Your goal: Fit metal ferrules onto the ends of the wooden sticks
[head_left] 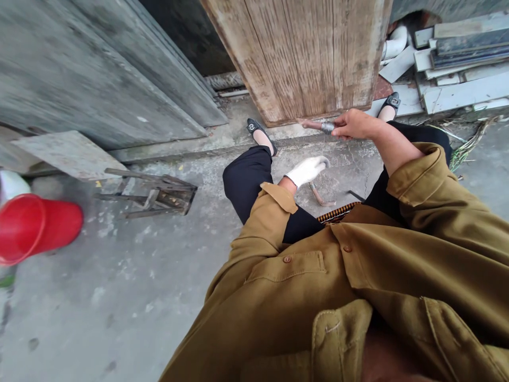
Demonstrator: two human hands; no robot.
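Wire-bound stick (pixel 326 127) being held beside the foot of the wooden panel (pixel 306 58)

Right hand (pixel 353 124) is grasping it; gloved left hand (pixel 305 172) is hovering apart from the panel, its grip unclear. Positioning is seemingly underway, next calling for steady control.

From where I stood, I could read no word, brand or number anywhere. The nearest thing to a sign was a pale curled emblem (pixel 251 126) on the left shoe (pixel 258 126) and a similar ornament (pixel 394 100) on the right shoe (pixel 391 97), both too small to make out.
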